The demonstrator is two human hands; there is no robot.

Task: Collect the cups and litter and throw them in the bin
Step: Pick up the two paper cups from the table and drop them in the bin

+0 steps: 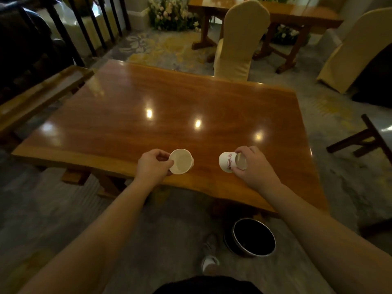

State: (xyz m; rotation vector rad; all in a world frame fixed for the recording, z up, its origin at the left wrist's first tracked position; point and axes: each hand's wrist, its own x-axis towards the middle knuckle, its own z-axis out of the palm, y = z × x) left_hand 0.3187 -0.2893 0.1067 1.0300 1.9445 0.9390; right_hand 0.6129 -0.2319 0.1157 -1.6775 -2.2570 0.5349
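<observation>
Two cups are held over the shiny brown wooden table [169, 98].

A plain white paper cup [180, 161] is pinched at its rim by the left hand [153, 164]. A white paper cup with red print [228, 162] is gripped, tipped sideways, by the right hand [253, 164]. The round black bin [252, 237] sits below, so a cup could be dropped beside it.

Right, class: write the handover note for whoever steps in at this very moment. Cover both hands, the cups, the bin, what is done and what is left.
Left hand: grips a paper cup at its rim.
Right hand: holds a printed cup, tipped sideways.
Both are over the table's near edge.
Bin: on the floor under that edge, open.
Done: two cups gathered.
Left: drop both in the bin.
</observation>
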